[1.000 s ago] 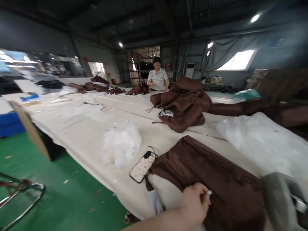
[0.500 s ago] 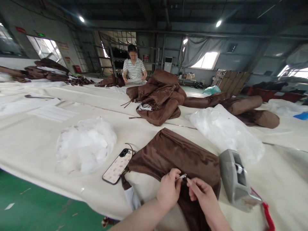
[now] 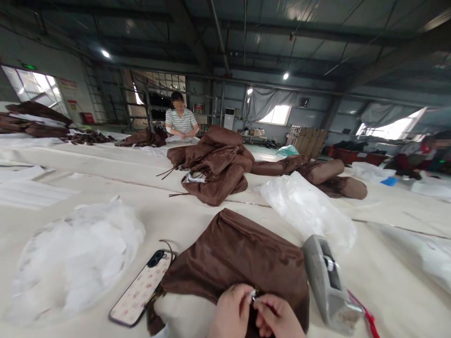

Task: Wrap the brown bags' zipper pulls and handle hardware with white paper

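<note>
A brown soft bag [image 3: 243,253] lies flat on the table in front of me. My left hand [image 3: 230,307] is closed at its near edge, pinching a small whitish, shiny piece [image 3: 252,293] between thumb and fingertips. Right beside it, the fingertips of my right hand [image 3: 276,317] are pressed together at the same spot. What they grip is too small and covered to make out. At the bag's left end sits a phone [image 3: 141,291] in a patterned case, close to a strap end with a white wrap [image 3: 157,324].
A grey tape dispenser [image 3: 327,281] stands right of the bag. Crumpled clear plastic [image 3: 81,258] lies at left, another plastic bag [image 3: 306,206] behind. Brown bags [image 3: 214,164] are heaped further back. Across the table [image 3: 105,188] a person [image 3: 181,119] in a striped shirt handles plastic.
The view has tilted up and turned right, so things sit lower and further left. My hands remain together at the bag's edge, the fingertips now closer together.
</note>
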Demonstrator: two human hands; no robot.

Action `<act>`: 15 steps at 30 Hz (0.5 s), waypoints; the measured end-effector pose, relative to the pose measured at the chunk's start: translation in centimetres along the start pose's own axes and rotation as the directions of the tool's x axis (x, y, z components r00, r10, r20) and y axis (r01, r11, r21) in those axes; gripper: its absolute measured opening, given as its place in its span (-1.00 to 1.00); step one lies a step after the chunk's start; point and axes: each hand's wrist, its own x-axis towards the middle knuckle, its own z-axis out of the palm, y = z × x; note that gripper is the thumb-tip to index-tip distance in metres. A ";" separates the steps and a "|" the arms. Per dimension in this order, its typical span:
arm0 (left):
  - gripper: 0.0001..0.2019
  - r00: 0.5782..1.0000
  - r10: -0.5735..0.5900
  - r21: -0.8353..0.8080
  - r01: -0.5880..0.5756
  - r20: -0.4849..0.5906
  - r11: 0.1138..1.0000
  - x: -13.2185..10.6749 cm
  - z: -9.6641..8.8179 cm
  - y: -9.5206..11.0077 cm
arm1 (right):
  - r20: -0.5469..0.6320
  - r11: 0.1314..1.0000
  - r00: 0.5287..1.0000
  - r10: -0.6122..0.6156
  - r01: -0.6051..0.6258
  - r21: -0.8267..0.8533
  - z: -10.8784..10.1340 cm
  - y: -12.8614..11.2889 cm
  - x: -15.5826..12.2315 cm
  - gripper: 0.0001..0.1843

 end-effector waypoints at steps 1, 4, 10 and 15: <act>-0.78 1.000 0.001 -0.033 0.000 0.026 0.999 0.1 0.0 -0.2 | 0.019 1.000 1.000 0.012 -0.012 -0.008 0.0 0.1 0.0 -0.41; -0.80 0.994 -0.025 -0.154 0.042 0.110 0.987 0.2 -0.1 -0.2 | 0.035 0.999 0.999 0.025 -0.024 -0.026 0.2 0.2 -0.1 -0.39; -0.78 0.990 -0.050 -0.269 0.085 0.132 0.959 -0.1 -0.7 1.1 | -0.027 0.996 0.996 -0.082 0.081 -0.025 1.2 0.0 0.4 -0.37; -0.79 1.000 0.027 -0.117 -0.025 0.015 0.993 -0.3 -0.9 1.4 | -0.086 0.997 0.996 -0.016 0.009 -0.079 1.4 0.2 0.9 -0.43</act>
